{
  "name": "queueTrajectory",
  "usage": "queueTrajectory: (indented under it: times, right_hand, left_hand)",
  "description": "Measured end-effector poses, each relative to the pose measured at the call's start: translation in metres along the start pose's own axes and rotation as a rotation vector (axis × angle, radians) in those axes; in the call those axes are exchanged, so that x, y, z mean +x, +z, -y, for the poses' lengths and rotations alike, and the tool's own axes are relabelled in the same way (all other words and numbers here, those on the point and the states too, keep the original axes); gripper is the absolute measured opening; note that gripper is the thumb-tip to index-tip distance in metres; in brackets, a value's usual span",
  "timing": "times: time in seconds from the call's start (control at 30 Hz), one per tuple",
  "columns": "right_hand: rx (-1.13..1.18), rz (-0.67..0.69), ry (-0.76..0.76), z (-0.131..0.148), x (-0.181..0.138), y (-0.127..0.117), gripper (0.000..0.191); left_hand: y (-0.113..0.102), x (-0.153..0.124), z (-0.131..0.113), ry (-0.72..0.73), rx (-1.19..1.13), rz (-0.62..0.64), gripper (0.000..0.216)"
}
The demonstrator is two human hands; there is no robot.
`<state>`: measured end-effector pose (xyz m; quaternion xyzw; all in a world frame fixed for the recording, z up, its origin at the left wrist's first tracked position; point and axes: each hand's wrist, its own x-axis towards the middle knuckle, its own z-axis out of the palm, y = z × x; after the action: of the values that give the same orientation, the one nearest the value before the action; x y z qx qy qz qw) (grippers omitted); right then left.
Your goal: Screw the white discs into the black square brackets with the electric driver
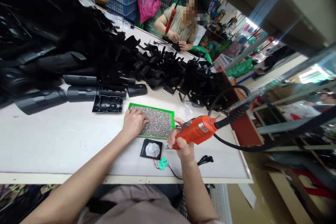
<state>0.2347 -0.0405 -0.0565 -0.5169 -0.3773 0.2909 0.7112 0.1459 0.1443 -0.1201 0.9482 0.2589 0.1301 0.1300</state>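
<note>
My left hand (135, 122) is over the near-left part of the green tray (173, 120), fingers bent and tips down among the small metal pieces (160, 123), which look like screws; I cannot tell whether I have one pinched. My right hand (185, 148) is wrapped around the orange electric screwdriver (196, 131), its tip pointing left, just beside the black square part (144, 151) as I see it, though not on it. That part lies flat on the tabletop (78, 147), nearer my body than the tray, with a silver motor unit (152, 149) on top. Red wires (154, 162) run from there to a green circuit board (163, 163), so I judge the wiring done, while the board lies loose beside the part, not fastened to anything. Whether any screws are in the motor unit is too small to make out; with the driver off it and my fingers in the tray, I take the fastening here as unfinished. A dark cable (206, 160) lies to the right of the board. Beyond the tray are an open black shell (107, 104) and a big heap of black parts (157, 73), suggesting much remains. Across the tabletop, a co-worker (183, 26) handles a small dark piece.
</note>
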Motion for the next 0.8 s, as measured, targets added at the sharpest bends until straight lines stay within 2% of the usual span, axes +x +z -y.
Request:
queueTrajectory:
  times: [0.2,0.4,0.5,0.6,0.7,0.8]
  right_hand:
    - [-0.084,0.102,0.077,0.014,0.012,0.007,0.047]
    - [-0.052,-0.039,0.033,0.009,0.020,0.019,0.039]
    - [-0.048,-0.060,0.017,0.002,0.019,0.020,0.038]
    - [-0.053,-0.069,0.025,-0.001,0.017,0.020,0.039]
    - [-0.016,-0.083,-0.012,-0.001,0.016,0.023,0.040]
    - [0.068,-0.122,-0.065,0.000,0.014,0.032,0.043]
  left_hand:
    - [-0.003,-0.010,-0.002,-0.052,-0.015,-0.092,0.026]
    - [0.003,-0.019,0.006,-0.060,-0.101,-0.143,0.028]
    - [0.005,-0.022,0.010,-0.042,-0.115,-0.140,0.027]
    - [0.004,-0.027,0.011,-0.037,-0.128,-0.202,0.028]
    - [0.003,-0.041,0.008,-0.005,-0.137,-0.279,0.029]
    - [0.003,-0.068,0.000,0.071,-0.188,-0.342,0.031]
